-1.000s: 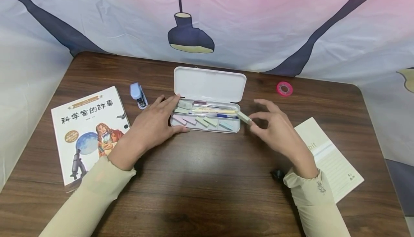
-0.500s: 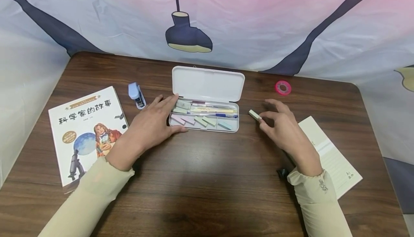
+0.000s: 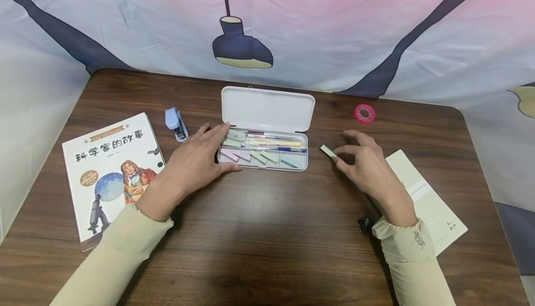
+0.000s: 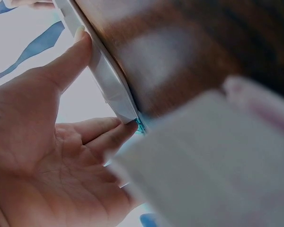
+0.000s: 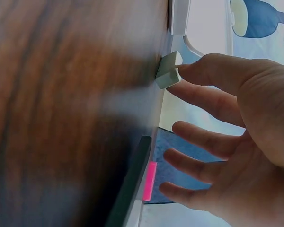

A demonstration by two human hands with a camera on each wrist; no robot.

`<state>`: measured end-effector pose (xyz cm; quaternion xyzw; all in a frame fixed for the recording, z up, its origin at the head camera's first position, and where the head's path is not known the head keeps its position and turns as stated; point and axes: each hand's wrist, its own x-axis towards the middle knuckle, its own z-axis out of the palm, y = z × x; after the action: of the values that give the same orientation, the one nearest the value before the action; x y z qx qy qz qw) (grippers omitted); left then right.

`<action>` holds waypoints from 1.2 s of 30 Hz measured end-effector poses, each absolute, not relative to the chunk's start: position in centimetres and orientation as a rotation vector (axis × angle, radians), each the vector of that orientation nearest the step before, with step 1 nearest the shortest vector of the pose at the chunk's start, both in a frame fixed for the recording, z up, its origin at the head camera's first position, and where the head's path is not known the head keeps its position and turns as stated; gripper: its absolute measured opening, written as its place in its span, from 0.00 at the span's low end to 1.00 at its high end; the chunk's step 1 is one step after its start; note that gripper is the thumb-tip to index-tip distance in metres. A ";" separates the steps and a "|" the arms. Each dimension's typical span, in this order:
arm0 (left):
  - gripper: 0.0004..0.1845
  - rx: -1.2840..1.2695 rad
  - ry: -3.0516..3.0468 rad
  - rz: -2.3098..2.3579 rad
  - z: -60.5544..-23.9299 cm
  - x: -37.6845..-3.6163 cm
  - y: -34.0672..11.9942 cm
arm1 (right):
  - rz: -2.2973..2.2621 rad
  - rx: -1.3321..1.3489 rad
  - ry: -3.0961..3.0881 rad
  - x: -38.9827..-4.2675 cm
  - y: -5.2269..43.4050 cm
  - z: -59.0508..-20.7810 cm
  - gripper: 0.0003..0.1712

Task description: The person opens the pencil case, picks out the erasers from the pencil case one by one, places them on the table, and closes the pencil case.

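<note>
A white pencil case point(image 3: 263, 168) lies with its lid up at the middle of the table. Inside are several pens point(image 3: 276, 143) and small pink, green and blue blocks point(image 3: 289, 162). My left hand point(image 3: 195, 159) grips the case's left end, thumb at the front and fingers toward the back. In the left wrist view the thumb and fingertips touch the case's wall point(image 4: 104, 71). To the right of the case, my right hand point(image 3: 364, 166) pinches a small pale green block point(image 5: 168, 71) between thumb and index finger. The block is low at the tabletop; the other fingers are spread.
A book point(image 3: 113, 171) lies at the left, with a blue stapler point(image 3: 176, 124) beside it. A pink ring-shaped roll point(image 3: 365, 113) sits at the back right. Under the right forearm lie a notebook point(image 3: 434, 213) and a black object point(image 3: 366, 224), partly hidden.
My right hand has moved right, carrying the pale green block away from the pencil case's right end. In the last half second it has barely moved. My left hand stays on the case.
</note>
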<state>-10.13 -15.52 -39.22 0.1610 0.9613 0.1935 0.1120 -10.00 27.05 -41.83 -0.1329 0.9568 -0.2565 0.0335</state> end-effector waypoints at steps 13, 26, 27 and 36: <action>0.61 0.457 2.826 0.581 -40.4 -10.4 -15.9 | -0.812 -0.324 2.941 -9.4 25.6 -39.5 0.09; 0.60 0.458 2.826 0.555 -39.7 -10.3 -15.5 | -0.808 -0.301 2.868 -9.4 24.8 -37.9 0.10; 0.59 0.449 2.814 0.549 -39.0 -10.1 -15.3 | -0.807 -0.305 2.869 -9.5 24.9 -37.9 0.10; 0.61 0.478 2.843 0.574 -41.6 -10.8 -16.2 | -0.812 -0.313 2.871 -9.6 24.9 -38.0 0.10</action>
<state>-10.80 -16.24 -41.58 0.1619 0.9622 0.1944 0.1010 -9.64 24.86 -37.99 -0.1039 0.9547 -0.2699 0.0706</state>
